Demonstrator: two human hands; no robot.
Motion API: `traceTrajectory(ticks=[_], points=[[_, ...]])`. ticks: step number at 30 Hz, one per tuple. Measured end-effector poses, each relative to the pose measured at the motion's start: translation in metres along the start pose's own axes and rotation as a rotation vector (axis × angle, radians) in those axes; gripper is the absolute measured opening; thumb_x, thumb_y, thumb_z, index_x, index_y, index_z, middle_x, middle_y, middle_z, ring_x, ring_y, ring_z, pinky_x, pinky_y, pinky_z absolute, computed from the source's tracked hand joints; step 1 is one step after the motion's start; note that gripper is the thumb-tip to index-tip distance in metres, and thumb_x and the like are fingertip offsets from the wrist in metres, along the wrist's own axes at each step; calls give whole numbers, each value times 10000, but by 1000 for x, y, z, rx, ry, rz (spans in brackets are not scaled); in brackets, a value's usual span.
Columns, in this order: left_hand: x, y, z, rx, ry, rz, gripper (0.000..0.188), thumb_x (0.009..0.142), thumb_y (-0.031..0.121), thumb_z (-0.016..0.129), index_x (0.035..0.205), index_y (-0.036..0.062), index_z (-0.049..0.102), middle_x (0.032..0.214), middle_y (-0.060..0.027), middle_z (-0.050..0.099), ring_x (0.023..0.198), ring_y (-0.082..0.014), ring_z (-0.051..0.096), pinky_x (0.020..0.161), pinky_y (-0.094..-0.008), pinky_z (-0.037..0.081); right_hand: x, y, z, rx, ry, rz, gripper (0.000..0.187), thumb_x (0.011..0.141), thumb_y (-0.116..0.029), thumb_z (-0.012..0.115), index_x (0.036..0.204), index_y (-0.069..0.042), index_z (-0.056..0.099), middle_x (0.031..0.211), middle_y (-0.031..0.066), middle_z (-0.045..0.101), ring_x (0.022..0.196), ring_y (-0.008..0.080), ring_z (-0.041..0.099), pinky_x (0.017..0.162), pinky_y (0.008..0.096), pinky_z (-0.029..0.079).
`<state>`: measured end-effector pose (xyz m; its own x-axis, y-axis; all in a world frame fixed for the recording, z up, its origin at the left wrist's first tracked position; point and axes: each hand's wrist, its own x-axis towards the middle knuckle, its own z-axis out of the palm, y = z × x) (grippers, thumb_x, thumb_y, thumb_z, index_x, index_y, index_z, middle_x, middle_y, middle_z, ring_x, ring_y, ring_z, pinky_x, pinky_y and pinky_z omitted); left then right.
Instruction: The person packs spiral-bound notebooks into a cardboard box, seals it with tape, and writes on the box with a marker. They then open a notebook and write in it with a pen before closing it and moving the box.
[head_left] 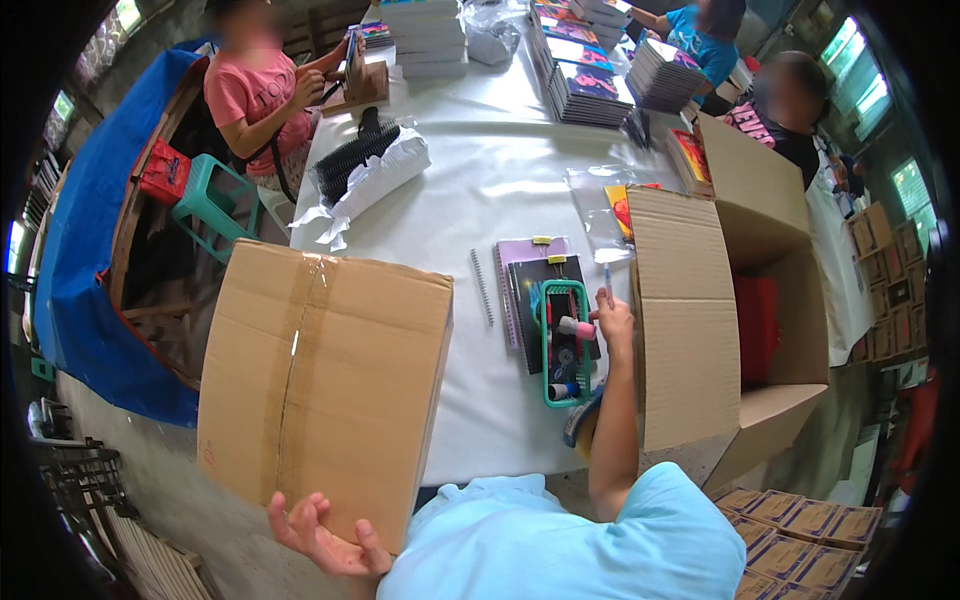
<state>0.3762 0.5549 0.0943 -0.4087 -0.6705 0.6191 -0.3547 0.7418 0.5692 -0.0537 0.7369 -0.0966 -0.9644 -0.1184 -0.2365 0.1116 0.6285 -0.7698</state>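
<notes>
My left hand is at the near edge of a taped cardboard box, its fingers spread and not wrapped round anything. The box stands at the left of the table, with a strip of brown tape along its middle. My right hand is closed round a slim pen, which points away from me. Close by on its left sits a green plastic basket with a pink-and-white roll and small items. Under the basket lie a black spiral notebook and a purple one, with yellow clips.
An open cardboard box stands right of my right arm, a red item inside. Beyond are a clear plastic sleeve, a loose wire spiral, black binding coils and book stacks. Several people work around the table.
</notes>
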Motion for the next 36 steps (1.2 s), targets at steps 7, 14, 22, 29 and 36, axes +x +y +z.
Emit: traceTrajectory(ticks=[7, 14, 22, 29, 36], points=[[50, 63, 2, -630, -399, 117, 600, 764, 310, 660, 1261, 53, 445, 1164, -157, 541, 985, -244, 530, 830, -365, 420, 0, 49, -18, -59, -68, -103, 445, 793, -288, 636, 1156, -32, 610, 653, 75, 623, 467, 121, 472, 441, 301, 366], [-14, 72, 193, -761, -779, -479, 251, 847, 58, 568, 1096, 52, 598, 967, -97, 645, 818, -178, 633, 710, -300, 512, -62, 37, -1, -527, -242, -266, 358, 758, -146, 685, 1053, 3, 548, 814, 262, 612, 828, 420, 615, 689, 445, 469], [-55, 24, 357, 45, -730, -599, 836, 650, 349, 822, 1199, -4, 300, 1010, -267, 585, 885, -387, 618, 793, -442, 515, -51, 92, -38, 124, 146, -424, 379, 780, -170, 664, 1085, 15, 539, 935, 274, 610, 910, 419, 589, 737, 442, 469], [-60, 38, 325, -89, -714, -466, 464, 697, 280, 728, 986, 8, 488, 906, -240, 639, 852, -409, 627, 798, -469, 477, -45, 104, -77, 141, 161, -181, 370, 779, -156, 654, 1091, 15, 554, 947, 261, 617, 895, 396, 599, 744, 426, 477], [38, 122, 90, -328, -450, 78, 437, 789, -48, 534, 1221, -35, 477, 1364, -133, 456, 1256, -266, 449, 1010, -336, 369, -47, 80, -53, 115, 131, -234, 363, 778, -141, 644, 1097, 14, 569, 959, 247, 624, 879, 372, 608, 750, 410, 484]])
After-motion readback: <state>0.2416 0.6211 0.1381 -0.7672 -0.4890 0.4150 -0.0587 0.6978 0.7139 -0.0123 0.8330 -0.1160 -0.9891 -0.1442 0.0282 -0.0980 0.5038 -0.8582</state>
